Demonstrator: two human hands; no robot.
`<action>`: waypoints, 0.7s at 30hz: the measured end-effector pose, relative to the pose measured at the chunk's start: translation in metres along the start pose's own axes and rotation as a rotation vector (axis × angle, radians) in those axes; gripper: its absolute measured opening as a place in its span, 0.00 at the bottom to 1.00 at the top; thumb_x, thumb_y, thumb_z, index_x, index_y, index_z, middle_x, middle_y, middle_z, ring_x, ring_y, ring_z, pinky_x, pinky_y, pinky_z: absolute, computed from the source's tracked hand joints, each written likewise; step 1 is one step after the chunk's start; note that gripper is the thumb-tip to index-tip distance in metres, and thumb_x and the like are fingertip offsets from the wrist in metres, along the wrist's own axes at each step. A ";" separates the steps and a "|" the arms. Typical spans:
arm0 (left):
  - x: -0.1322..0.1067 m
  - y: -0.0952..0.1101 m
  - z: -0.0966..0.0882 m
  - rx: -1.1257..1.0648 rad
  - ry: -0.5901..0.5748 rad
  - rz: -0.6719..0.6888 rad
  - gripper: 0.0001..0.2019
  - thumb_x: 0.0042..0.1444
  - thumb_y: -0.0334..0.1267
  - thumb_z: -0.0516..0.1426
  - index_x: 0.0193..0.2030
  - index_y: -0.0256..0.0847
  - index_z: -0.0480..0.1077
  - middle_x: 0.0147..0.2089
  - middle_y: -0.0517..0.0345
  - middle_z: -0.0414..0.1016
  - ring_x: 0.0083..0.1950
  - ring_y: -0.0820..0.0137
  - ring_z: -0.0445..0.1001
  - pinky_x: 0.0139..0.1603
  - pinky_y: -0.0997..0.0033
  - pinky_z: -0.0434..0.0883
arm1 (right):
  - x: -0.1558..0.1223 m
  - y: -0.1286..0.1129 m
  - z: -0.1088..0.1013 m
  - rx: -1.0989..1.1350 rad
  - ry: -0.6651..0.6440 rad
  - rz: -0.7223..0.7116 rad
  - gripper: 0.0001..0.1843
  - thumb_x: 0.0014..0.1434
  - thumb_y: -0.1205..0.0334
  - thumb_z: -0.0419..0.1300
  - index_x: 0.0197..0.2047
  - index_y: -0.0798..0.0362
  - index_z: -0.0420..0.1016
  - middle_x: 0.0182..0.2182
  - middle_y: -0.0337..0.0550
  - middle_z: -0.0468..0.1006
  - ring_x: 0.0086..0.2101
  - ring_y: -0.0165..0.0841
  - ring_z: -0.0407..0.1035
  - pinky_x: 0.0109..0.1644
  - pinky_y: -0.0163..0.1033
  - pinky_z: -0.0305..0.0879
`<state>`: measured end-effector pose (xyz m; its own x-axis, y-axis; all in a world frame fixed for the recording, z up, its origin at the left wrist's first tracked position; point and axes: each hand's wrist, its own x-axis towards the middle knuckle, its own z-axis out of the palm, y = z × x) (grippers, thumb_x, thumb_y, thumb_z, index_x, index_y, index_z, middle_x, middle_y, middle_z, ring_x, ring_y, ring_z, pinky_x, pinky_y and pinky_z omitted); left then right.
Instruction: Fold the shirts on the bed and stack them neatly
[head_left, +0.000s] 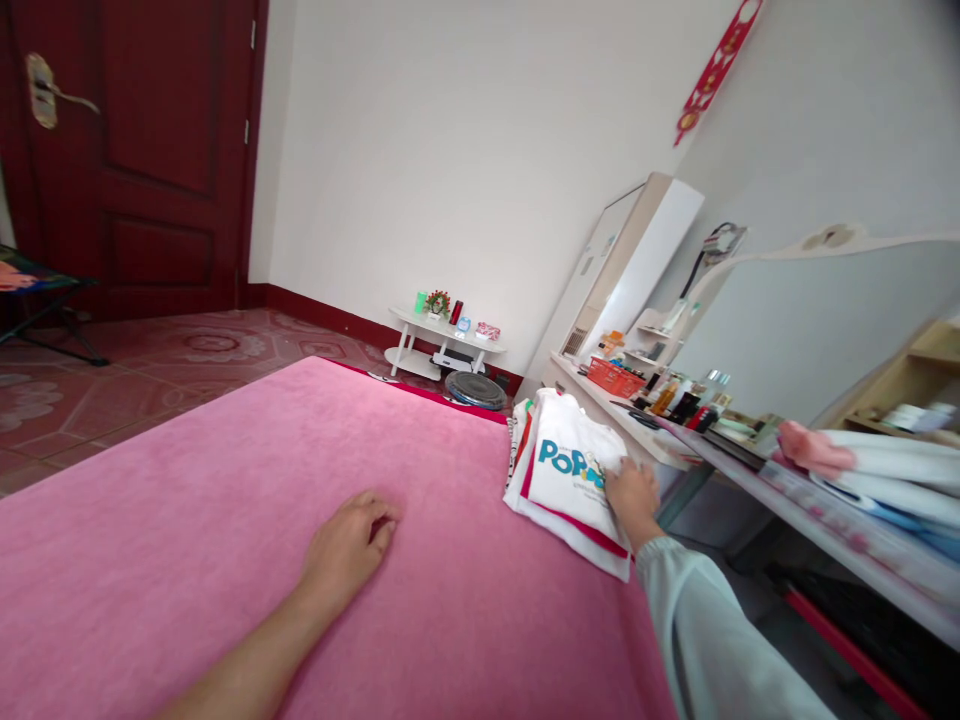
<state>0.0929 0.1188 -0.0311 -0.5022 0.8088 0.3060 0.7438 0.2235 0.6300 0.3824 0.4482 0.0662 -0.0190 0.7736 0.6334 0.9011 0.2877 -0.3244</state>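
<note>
A stack of folded clothes (pixel 517 490) lies at the right edge of a pink bedspread (pixel 225 500). On top is a folded white T-shirt (pixel 559 490) with blue-green lettering, and a red layer shows beneath it. My right hand (pixel 634 495), slightly blurred, grips the right side of this shirt, thumb over the print; the outer fingers are partly hidden. My left hand (pixel 349 545) rests on the bedspread left of the stack. Its fingers are loosely bent, with a gap before the thumb and nothing in between.
To the right stands a white dressing table with a mirror (pixel 817 330), a red basket (pixel 615 378) and several bottles. Beyond the bed are a low white table (pixel 442 325) and a round dark object (pixel 476 390) on the floor. A dark red door (pixel 157 150) is at the far left.
</note>
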 end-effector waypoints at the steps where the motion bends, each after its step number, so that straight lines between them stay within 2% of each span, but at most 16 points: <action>1: 0.000 0.000 0.000 0.004 -0.003 -0.001 0.10 0.56 0.33 0.51 0.37 0.45 0.74 0.40 0.58 0.73 0.44 0.67 0.71 0.42 0.70 0.64 | -0.007 -0.005 -0.002 -0.034 0.025 -0.067 0.26 0.55 0.58 0.55 0.56 0.59 0.69 0.59 0.62 0.62 0.57 0.54 0.58 0.56 0.58 0.56; 3: 0.000 0.000 0.000 0.014 -0.010 0.000 0.10 0.56 0.33 0.51 0.37 0.45 0.74 0.40 0.58 0.73 0.43 0.67 0.71 0.41 0.70 0.64 | -0.016 -0.019 -0.005 -0.077 0.071 -0.238 0.26 0.60 0.55 0.50 0.60 0.54 0.64 0.65 0.54 0.53 0.62 0.49 0.49 0.62 0.57 0.46; 5: 0.000 0.001 0.000 0.020 -0.016 0.003 0.10 0.56 0.33 0.51 0.37 0.45 0.74 0.39 0.58 0.73 0.43 0.67 0.71 0.41 0.70 0.64 | -0.020 -0.031 -0.004 -0.084 0.013 -0.362 0.27 0.64 0.52 0.45 0.63 0.50 0.60 0.67 0.49 0.50 0.64 0.46 0.44 0.64 0.56 0.41; 8: 0.000 0.001 0.000 0.018 -0.010 -0.004 0.10 0.56 0.33 0.51 0.37 0.45 0.74 0.40 0.58 0.73 0.43 0.67 0.71 0.41 0.71 0.64 | -0.020 -0.038 0.004 0.011 -0.304 -0.250 0.28 0.63 0.48 0.47 0.64 0.44 0.59 0.67 0.48 0.51 0.64 0.48 0.44 0.63 0.60 0.41; 10: 0.000 0.001 0.000 0.014 -0.013 -0.004 0.10 0.56 0.33 0.51 0.37 0.45 0.74 0.39 0.58 0.73 0.43 0.67 0.71 0.40 0.71 0.64 | -0.020 -0.038 0.009 0.079 -0.448 -0.140 0.28 0.60 0.48 0.51 0.62 0.45 0.62 0.65 0.51 0.54 0.63 0.53 0.47 0.60 0.64 0.44; 11: 0.000 0.000 0.000 0.013 -0.017 -0.003 0.10 0.56 0.33 0.51 0.37 0.44 0.74 0.39 0.58 0.73 0.43 0.67 0.71 0.40 0.71 0.64 | -0.020 -0.040 0.010 0.108 -0.458 -0.110 0.28 0.59 0.49 0.53 0.61 0.46 0.64 0.64 0.54 0.56 0.62 0.56 0.48 0.59 0.66 0.44; 13: 0.000 0.000 0.000 0.008 -0.018 0.001 0.11 0.56 0.33 0.50 0.36 0.45 0.74 0.39 0.58 0.73 0.43 0.67 0.71 0.40 0.71 0.64 | -0.024 -0.051 0.007 0.172 -0.397 -0.109 0.27 0.56 0.53 0.57 0.57 0.53 0.69 0.62 0.60 0.59 0.61 0.60 0.48 0.57 0.69 0.43; 16: 0.000 -0.002 0.000 0.004 -0.006 0.019 0.11 0.56 0.33 0.50 0.36 0.45 0.74 0.40 0.57 0.73 0.43 0.67 0.71 0.41 0.70 0.65 | -0.044 -0.095 -0.009 0.317 -0.304 -0.204 0.23 0.53 0.62 0.58 0.53 0.58 0.71 0.61 0.61 0.60 0.62 0.54 0.47 0.61 0.62 0.44; 18: 0.000 -0.002 0.000 0.001 -0.007 0.043 0.11 0.56 0.33 0.50 0.36 0.44 0.74 0.40 0.57 0.74 0.43 0.67 0.71 0.43 0.70 0.66 | -0.074 -0.137 -0.030 0.436 -0.313 -0.314 0.22 0.53 0.65 0.57 0.52 0.54 0.72 0.60 0.53 0.64 0.61 0.44 0.53 0.63 0.51 0.49; 19: 0.000 -0.002 0.000 -0.004 -0.015 0.059 0.11 0.56 0.33 0.50 0.36 0.44 0.74 0.40 0.57 0.74 0.43 0.67 0.72 0.44 0.70 0.66 | -0.094 -0.159 -0.045 0.530 -0.334 -0.376 0.20 0.53 0.64 0.57 0.50 0.52 0.73 0.57 0.49 0.68 0.59 0.40 0.59 0.62 0.48 0.53; 21: 0.000 -0.001 -0.001 -0.029 -0.016 0.044 0.10 0.55 0.35 0.52 0.36 0.44 0.74 0.41 0.58 0.75 0.45 0.66 0.72 0.47 0.70 0.66 | -0.145 -0.196 -0.079 1.054 -0.557 -0.473 0.17 0.55 0.61 0.59 0.48 0.52 0.74 0.49 0.47 0.76 0.50 0.38 0.69 0.56 0.46 0.63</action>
<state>0.0921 0.1180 -0.0309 -0.4621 0.8259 0.3229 0.7518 0.1718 0.6366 0.2429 0.2347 0.0935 -0.6500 0.5314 0.5433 -0.0148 0.7059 -0.7082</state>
